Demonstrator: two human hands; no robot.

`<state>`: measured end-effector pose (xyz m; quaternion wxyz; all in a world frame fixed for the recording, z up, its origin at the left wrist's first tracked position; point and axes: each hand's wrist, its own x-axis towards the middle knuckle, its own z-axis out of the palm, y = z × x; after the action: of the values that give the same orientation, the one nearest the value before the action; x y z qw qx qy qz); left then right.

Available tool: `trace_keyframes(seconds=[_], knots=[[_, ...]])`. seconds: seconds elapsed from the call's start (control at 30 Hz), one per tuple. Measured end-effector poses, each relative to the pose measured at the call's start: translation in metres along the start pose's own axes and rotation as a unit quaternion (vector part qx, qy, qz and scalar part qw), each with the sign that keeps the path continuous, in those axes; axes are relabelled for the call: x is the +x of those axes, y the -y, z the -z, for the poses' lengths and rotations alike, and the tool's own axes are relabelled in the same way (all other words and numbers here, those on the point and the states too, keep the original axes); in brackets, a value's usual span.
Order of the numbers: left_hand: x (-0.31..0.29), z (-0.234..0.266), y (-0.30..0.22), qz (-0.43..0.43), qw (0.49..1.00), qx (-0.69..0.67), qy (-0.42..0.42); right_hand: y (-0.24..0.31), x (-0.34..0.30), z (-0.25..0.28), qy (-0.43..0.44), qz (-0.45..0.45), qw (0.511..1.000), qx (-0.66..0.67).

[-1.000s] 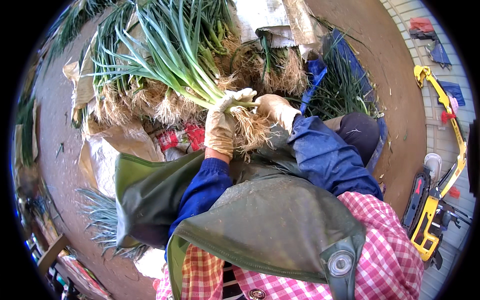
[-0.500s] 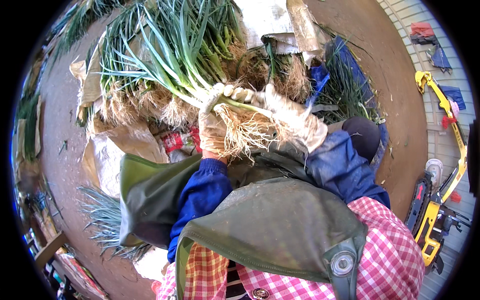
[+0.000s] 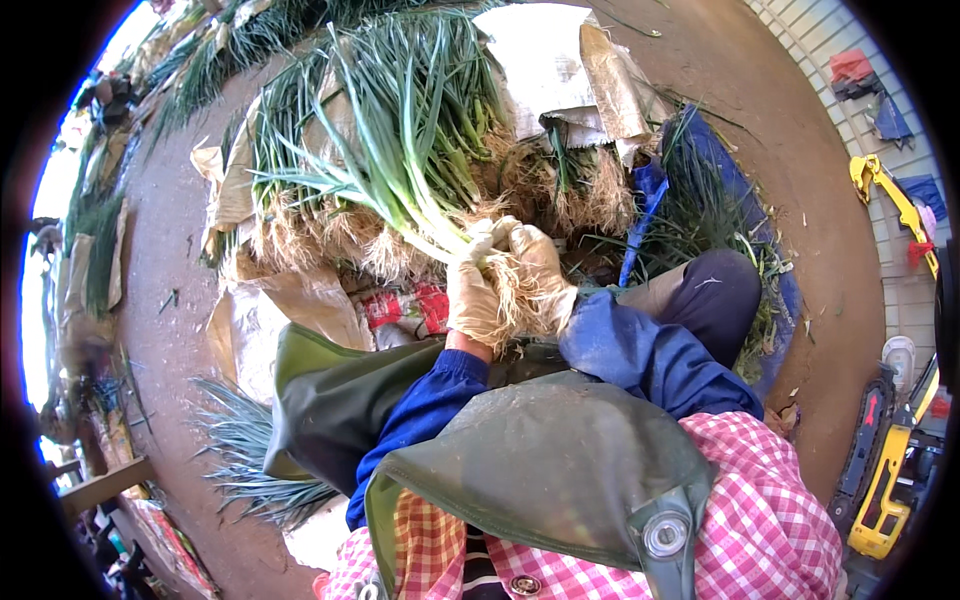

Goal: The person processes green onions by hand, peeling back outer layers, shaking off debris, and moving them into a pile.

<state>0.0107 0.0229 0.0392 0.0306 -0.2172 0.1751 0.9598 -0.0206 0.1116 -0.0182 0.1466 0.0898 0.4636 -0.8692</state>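
A small bunch of green onions [image 3: 428,212] slants up and to the left from my hands, its leaves over the larger pile. My left hand [image 3: 474,298], in a pale soiled glove, is closed around the white stems just above the roots. My right hand [image 3: 541,268], gloved alike, presses in from the right with bent fingers closed on the same stem bases. Tan roots [image 3: 512,297] hang between both palms and partly cover the fingers. Behind lies a thick pile of green onions [image 3: 440,95], roots toward me.
White-and-brown sacking [image 3: 540,65] covers part of the pile. Loose leaves lie on a blue sheet [image 3: 785,310] at right, beside my knee. More green onions [image 3: 255,450] lie at lower left. A green apron [image 3: 540,450] covers my lap. A yellow toy-like excavator [image 3: 880,490] stands far right.
My right hand has come left, bringing the stalk it held into the bunch at my left hand. The roots are now gathered between both hands. The view has shifted slightly.
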Motion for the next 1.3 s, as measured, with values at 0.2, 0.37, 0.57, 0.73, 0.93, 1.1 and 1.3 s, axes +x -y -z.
trace_keyframes(seconds=[0.2,0.37,0.57,0.73,0.93,1.1,1.3], knots=[[-0.042,-0.001,-0.081,0.052,0.982,-0.174,0.059,0.015,0.043,0.007,-0.068,-0.117,0.966,-0.221],[-0.072,-0.035,-0.121,-0.061,0.996,-0.056,0.040,0.013,0.135,-0.006,-0.048,0.100,0.802,-0.587],[-0.044,-0.019,-0.113,-0.133,0.991,0.017,-0.024,0.001,0.159,-0.048,0.005,-0.075,0.719,-0.691],[-0.010,0.016,-0.098,-0.146,0.987,-0.029,-0.064,0.047,0.162,-0.042,0.083,-0.100,0.920,-0.370],[0.001,0.009,-0.079,-0.060,0.993,-0.055,-0.083,0.079,0.166,-0.006,-0.015,-0.007,0.949,-0.316],[0.008,0.007,-0.064,-0.041,0.988,0.033,-0.145,0.057,0.153,-0.011,0.063,-0.040,0.995,-0.066],[0.026,0.011,-0.040,-0.016,0.998,-0.012,-0.052,0.023,0.133,-0.016,0.110,-0.142,0.980,-0.088]])
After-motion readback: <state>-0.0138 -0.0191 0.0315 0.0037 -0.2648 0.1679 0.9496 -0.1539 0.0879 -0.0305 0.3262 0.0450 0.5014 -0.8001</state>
